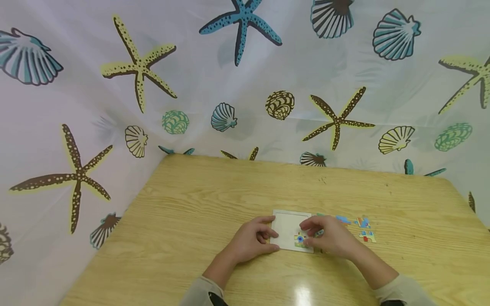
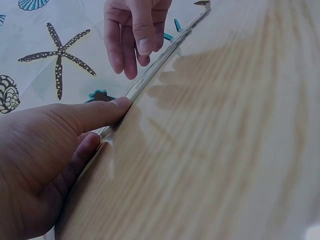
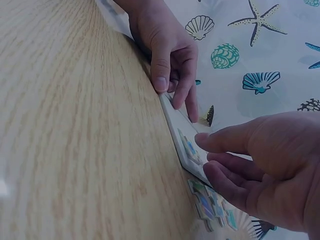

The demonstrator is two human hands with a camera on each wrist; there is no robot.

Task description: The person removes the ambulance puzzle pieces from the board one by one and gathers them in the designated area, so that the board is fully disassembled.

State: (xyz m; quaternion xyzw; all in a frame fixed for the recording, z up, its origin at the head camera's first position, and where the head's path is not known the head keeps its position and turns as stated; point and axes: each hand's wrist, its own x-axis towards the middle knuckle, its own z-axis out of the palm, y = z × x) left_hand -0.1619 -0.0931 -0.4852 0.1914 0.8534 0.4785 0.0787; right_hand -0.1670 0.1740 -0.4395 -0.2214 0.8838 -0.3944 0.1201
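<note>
A white puzzle tray (image 1: pixel 287 229) with a shallow raised rim lies flat on the table. One colourful jigsaw piece (image 1: pixel 300 239) sits in its near right corner. At the tray's left side, my left hand (image 1: pixel 254 240) grips the edge, its thumb on the near corner and its other fingers farther up. My right hand (image 1: pixel 331 236) is over the tray's right side, fingers loosely bent and apart. In the right wrist view, its thumb tip is close to the jigsaw piece (image 3: pixel 189 148), with nothing seen between the fingertips; whether it touches the piece I cannot tell.
Several loose jigsaw pieces (image 1: pixel 365 229) lie right of the tray, some partly behind my right hand. Beneath everything is a wood-grain table (image 1: pixel 191 204). A white curtain (image 1: pixel 245 80) printed with shells and starfish hangs along the table's back and left side.
</note>
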